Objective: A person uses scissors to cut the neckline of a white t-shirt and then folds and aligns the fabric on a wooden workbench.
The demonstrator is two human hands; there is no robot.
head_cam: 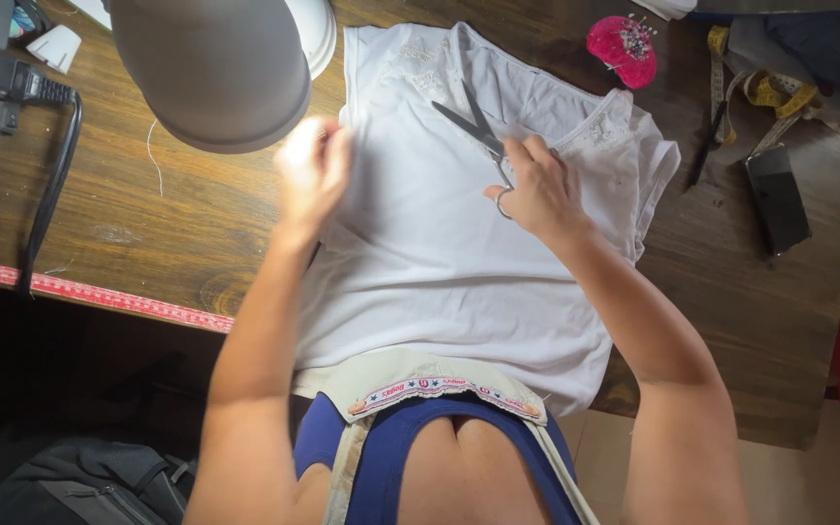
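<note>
A white sleeveless garment lies flat on the dark wooden table, its lace-trimmed neckline pointing away from me. My right hand grips a pair of metal scissors whose blades are parted and rest on the upper part of the cloth. My left hand, brightly lit and blurred, presses on the garment's left edge with fingers curled on the fabric. The hem hangs over the table's near edge toward my lap.
A lamp shade hangs over the table's left part. A pink pincushion, a yellow measuring tape, a black pen and a dark phone lie at the right. A black cable and a red ruler strip run along the left.
</note>
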